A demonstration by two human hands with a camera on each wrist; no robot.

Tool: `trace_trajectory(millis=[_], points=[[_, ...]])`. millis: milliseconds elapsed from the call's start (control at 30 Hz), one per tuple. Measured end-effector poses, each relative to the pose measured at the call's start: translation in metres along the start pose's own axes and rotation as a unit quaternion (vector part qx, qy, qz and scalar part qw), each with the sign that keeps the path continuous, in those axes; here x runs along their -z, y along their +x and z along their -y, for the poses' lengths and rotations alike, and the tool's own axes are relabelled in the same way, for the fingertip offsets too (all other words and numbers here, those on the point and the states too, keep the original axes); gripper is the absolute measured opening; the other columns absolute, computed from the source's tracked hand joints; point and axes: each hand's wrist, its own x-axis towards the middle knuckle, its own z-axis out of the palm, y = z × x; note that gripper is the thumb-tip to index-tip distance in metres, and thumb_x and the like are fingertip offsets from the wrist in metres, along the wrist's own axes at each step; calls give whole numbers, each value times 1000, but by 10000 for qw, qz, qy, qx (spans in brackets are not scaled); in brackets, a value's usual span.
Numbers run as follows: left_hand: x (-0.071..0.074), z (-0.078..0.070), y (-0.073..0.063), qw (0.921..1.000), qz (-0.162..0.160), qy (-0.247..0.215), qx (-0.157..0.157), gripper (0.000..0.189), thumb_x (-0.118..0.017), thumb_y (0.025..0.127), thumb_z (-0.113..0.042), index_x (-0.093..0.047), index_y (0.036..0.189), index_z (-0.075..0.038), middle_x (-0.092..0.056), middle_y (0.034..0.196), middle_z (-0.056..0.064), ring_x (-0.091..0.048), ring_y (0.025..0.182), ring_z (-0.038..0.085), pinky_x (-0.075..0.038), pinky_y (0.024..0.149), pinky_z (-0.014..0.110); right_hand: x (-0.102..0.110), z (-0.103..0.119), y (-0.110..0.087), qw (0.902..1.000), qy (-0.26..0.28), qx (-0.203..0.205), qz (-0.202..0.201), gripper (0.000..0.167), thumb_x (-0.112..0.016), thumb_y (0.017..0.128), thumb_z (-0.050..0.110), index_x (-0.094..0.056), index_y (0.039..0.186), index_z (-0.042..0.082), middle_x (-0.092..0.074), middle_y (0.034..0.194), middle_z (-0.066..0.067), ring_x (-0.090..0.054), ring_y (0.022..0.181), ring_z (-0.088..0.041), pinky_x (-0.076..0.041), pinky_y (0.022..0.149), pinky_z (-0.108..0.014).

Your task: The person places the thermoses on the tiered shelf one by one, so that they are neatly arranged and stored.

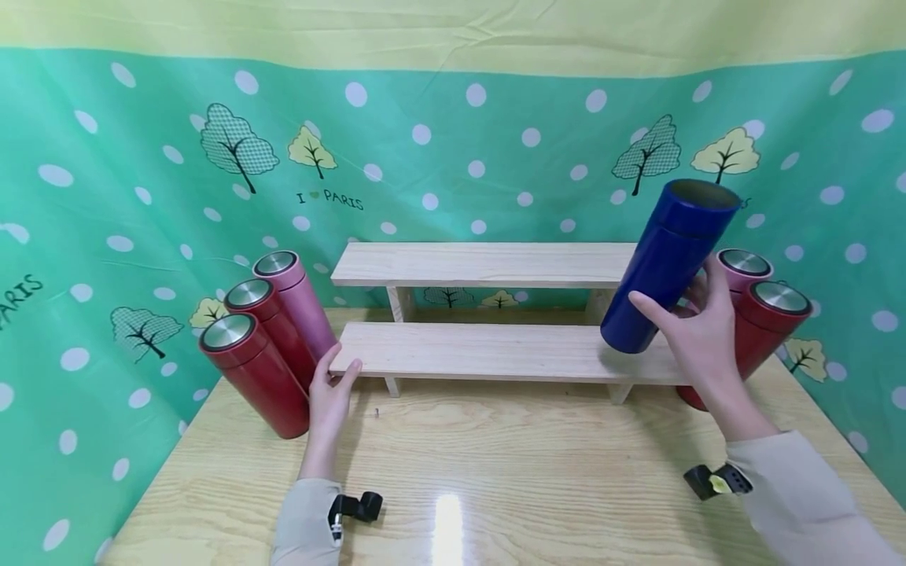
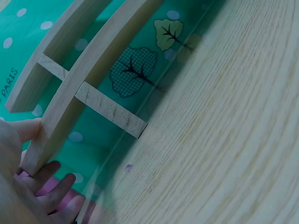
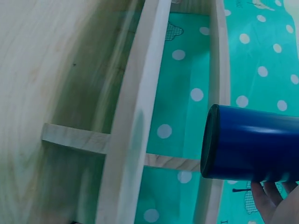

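My right hand (image 1: pixel 697 334) holds a blue thermos flask (image 1: pixel 665 263), tilted with its top leaning right, over the right part of the wooden two-tier shelf (image 1: pixel 467 350). In the right wrist view, the flask's dark base (image 3: pixel 211 141) faces the shelf boards and the fingertips (image 3: pixel 267 198) curl against its side. My left hand (image 1: pixel 331 401) grips the left end of the lower board; the left wrist view has the thumb (image 2: pixel 29 128) on one face and the fingers around the other side.
Two red flasks (image 1: pixel 265 385) and a pink flask (image 1: pixel 300 303) stand at the shelf's left. Another pink flask (image 1: pixel 743 263) and red flask (image 1: pixel 767 326) stand at its right, partly behind my right hand. A green dotted curtain (image 1: pixel 453 157) hangs behind the wooden table (image 1: pixel 495 464).
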Motion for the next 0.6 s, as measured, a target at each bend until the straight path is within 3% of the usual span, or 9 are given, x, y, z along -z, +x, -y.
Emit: trace_trajectory(millis=[167,600], points=[[-1,0,0,10000,5,-41,5,61,-62,99,-28,-37,153,-12,-33,155,14,-42,118,28,-37,95,35,-5,9,8,9997,85,216,-19,85,-77,87,26,-25,154,37,-45,150,-2,-49,129,-23,-48,96,-30],[0,3,0,10000,1,-88,3,62,-62,99,-31,-37,153,-14,-35,155,15,-44,121,28,-38,96,35,-15,28,30,9968,283,746,-6,79,-75,89,29,-28,153,35,-50,145,-4,-52,123,-21,-49,93,-30]])
